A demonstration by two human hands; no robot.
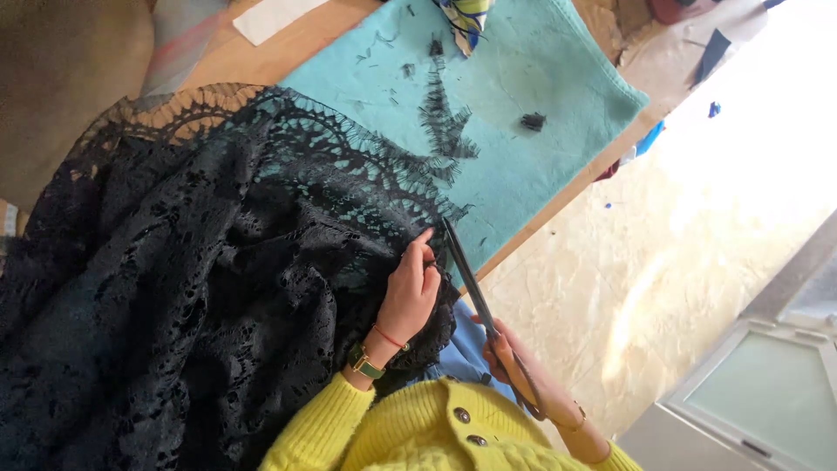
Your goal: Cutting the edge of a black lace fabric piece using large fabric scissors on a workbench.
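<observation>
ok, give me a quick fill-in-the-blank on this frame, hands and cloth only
1. The right hand holds a pair of ____ by the handles.
2. The left hand pinches the edge of the ____ lace fabric.
3. Under the lace, a ____ cloth covers the table.
4. The sleeves are ____ knit.

Missing words: scissors; black; turquoise; yellow

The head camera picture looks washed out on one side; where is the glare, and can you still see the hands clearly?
Head view: strong glare bleaches the floor at right; the left hand on the black lace and the scissors stay sharp; the right hand is dimmer.
</observation>
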